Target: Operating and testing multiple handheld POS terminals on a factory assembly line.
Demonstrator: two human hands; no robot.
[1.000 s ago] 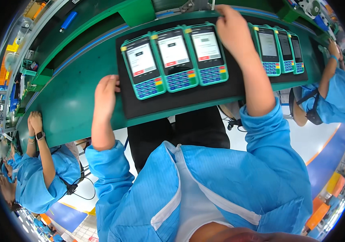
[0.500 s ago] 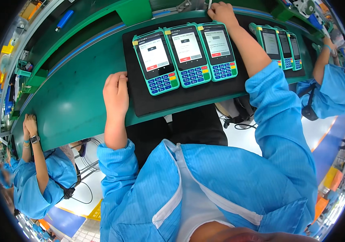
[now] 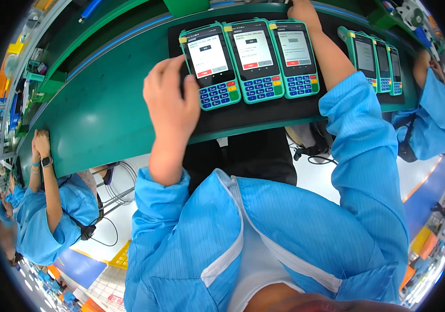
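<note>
Three green-cased payment terminals stand side by side on a black mat (image 3: 222,122): the left terminal (image 3: 209,62), the middle terminal (image 3: 253,60) and the right terminal (image 3: 295,57). Each has a lit screen and a blue keypad. My left hand (image 3: 172,99) is at the left terminal's left edge, thumb apart from the fingers; whether it touches the case I cannot tell. Beyond the right terminal, my right hand (image 3: 305,15) reaches to the top of the picture. Its fingers look curled and are partly cut off, so what they hold is hidden.
Three more terminals (image 3: 382,62) stand to the right on the green bench (image 3: 108,119). A co-worker's clasped hands (image 3: 41,145) rest at the bench's left end. Another person's arm (image 3: 422,65) is at the right. A green ledge (image 3: 186,6) runs along the back.
My left hand has moved right and up to the left terminal, its fingers spreading. My right hand stays beyond the right terminal, now nearer the picture's top edge. The view has shifted slightly.
</note>
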